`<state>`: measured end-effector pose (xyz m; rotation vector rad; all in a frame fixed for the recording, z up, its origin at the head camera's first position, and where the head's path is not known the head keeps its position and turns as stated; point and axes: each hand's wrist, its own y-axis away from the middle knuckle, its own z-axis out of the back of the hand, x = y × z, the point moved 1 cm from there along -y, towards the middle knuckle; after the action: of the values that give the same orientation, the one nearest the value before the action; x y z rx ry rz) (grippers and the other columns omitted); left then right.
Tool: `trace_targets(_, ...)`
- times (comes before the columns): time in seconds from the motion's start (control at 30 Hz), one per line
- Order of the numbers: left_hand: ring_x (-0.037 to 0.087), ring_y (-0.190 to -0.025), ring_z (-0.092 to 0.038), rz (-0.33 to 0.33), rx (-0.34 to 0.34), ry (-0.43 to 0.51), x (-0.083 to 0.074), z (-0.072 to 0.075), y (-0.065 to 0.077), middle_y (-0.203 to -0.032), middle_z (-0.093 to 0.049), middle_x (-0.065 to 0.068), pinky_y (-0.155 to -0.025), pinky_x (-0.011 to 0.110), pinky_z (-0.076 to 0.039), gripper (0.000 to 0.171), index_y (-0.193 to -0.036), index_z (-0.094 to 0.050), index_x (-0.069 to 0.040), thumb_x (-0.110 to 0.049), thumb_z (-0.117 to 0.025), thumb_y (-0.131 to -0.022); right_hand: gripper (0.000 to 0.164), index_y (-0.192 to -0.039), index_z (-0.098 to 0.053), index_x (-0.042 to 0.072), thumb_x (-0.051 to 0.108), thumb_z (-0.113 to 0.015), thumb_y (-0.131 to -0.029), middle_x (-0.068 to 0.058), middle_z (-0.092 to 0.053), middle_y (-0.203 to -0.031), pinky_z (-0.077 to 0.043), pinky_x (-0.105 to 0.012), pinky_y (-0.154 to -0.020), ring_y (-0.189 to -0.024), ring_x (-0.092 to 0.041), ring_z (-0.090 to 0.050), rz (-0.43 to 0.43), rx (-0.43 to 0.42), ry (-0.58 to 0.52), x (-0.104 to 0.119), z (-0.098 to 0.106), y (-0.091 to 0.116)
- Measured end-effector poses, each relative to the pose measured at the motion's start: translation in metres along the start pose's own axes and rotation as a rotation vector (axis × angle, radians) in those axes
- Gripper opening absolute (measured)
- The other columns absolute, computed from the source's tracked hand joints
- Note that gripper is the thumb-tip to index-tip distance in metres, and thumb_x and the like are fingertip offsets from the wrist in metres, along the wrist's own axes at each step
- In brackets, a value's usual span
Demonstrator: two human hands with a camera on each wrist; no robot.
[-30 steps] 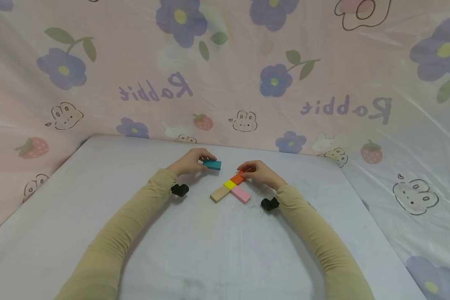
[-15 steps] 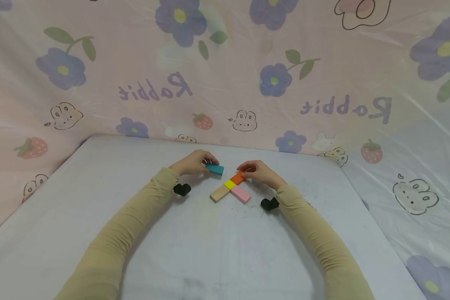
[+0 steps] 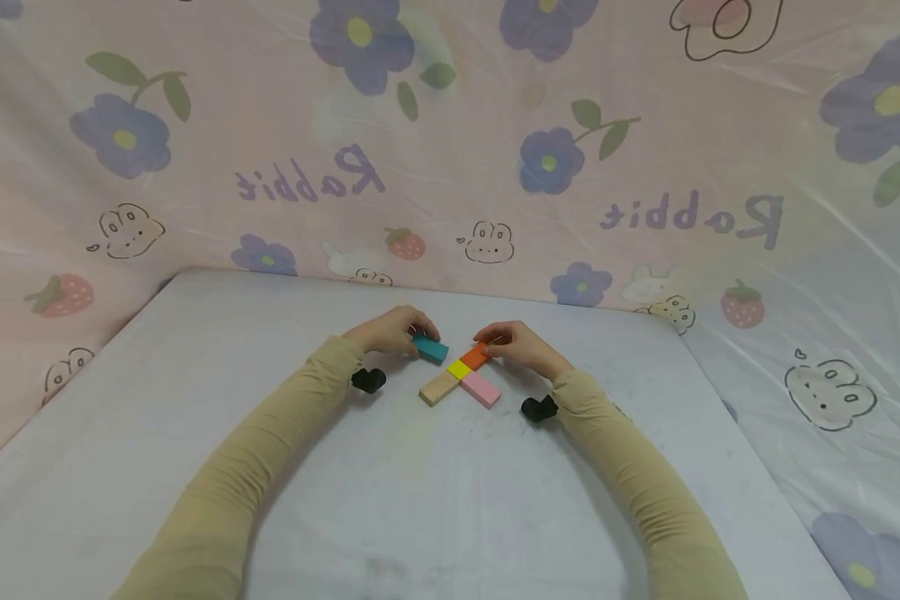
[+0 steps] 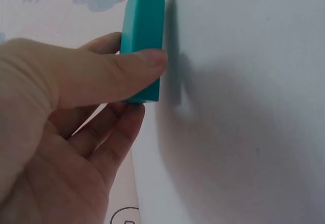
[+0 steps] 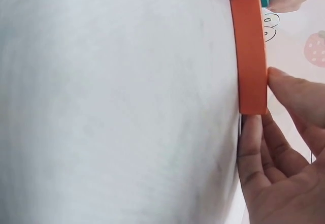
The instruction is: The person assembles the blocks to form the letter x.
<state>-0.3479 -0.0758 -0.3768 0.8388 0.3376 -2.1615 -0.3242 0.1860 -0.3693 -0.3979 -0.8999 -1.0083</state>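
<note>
My left hand (image 3: 392, 330) pinches a teal rectangular block (image 3: 431, 349) between thumb and fingers. In the left wrist view a shadow strip runs beside the teal block (image 4: 146, 23), which is close over the table. To its right, my right hand (image 3: 525, 347) holds the outer end of an orange block (image 3: 476, 356); the right wrist view has the thumb on its upper edge and fingertips at its end. A small yellow block (image 3: 460, 370) sits at the orange block's inner end. From the yellow one, a bare-wood block (image 3: 438, 389) points front-left and a pink block (image 3: 482, 389) front-right.
The white table (image 3: 450, 500) ends at the back against a hanging cloth (image 3: 450, 167) printed with flowers and rabbits. Small black wrist pieces (image 3: 369, 381) stick out below both sleeves.
My left hand has brought the teal block right and toward me, closer to the yellow block, turning it slightly. The right hand and the other blocks have stayed in place.
</note>
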Motion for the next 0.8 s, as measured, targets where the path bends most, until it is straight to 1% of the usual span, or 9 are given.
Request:
trace_targets(0.17,0.022,-0.107,-0.053,0.006,0.008,-0.019,0.000,-0.003,-0.001,-0.114,-0.064,0.005,-0.097,0.035,-0.043,0.036,-0.113,-0.069,-0.007,0.008,-0.070,-0.080,0.027,-0.119,-0.066,0.007,0.011,-0.063,-0.092,-0.008,-0.063,-0.116,-0.046,-0.034,-0.084,-0.100,-0.026,-0.055,-0.013,-0.038,0.019,-0.026,-0.002,-0.014)
trace_targets(0.27,0.022,-0.107,-0.054,-0.005,0.009,-0.023,0.000,-0.004,-0.001,-0.113,-0.064,0.006,-0.097,0.035,-0.044,0.036,-0.112,-0.069,-0.007,0.009,-0.069,-0.080,0.027,-0.119,-0.066,0.009,0.011,-0.063,-0.092,-0.006,-0.063,-0.115,-0.047,-0.033,-0.084,-0.100,-0.025,-0.055,-0.010,-0.040,0.020,-0.026,-0.002,-0.015)
trace_targets(0.4,0.022,-0.107,-0.054,-0.015,0.008,-0.031,0.002,-0.006,-0.004,-0.113,-0.064,0.006,-0.096,0.035,-0.045,0.037,-0.112,-0.069,-0.006,0.010,-0.068,-0.080,0.027,-0.119,-0.066,0.007,0.010,-0.063,-0.092,-0.007,-0.063,-0.116,-0.047,-0.034,-0.085,-0.100,-0.025,-0.056,-0.001,-0.038,0.018,-0.027,-0.002,-0.015)
trace_targets(0.5,0.021,-0.107,-0.055,-0.021,0.008,-0.034,0.002,-0.008,-0.006,-0.113,-0.064,0.006,-0.096,0.034,-0.045,0.037,-0.113,-0.069,-0.006,0.012,-0.068,-0.079,0.027,-0.119,-0.066,0.007,0.010,-0.063,-0.092,-0.007,-0.063,-0.115,-0.046,-0.034,-0.085,-0.099,-0.025,-0.056,-0.010,-0.042,0.011,-0.027,-0.002,-0.015)
trace_targets(0.8,0.021,-0.106,-0.055,0.006,0.021,-0.038,-0.005,-0.012,-0.009,-0.114,-0.065,0.007,-0.096,0.033,-0.045,0.037,-0.114,-0.068,-0.005,0.013,-0.065,-0.082,0.027,-0.118,-0.067,0.008,0.010,-0.064,-0.092,-0.006,-0.063,-0.115,-0.047,-0.033,-0.085,-0.099,-0.025,-0.056,-0.012,-0.045,0.009,-0.028,-0.001,-0.016)
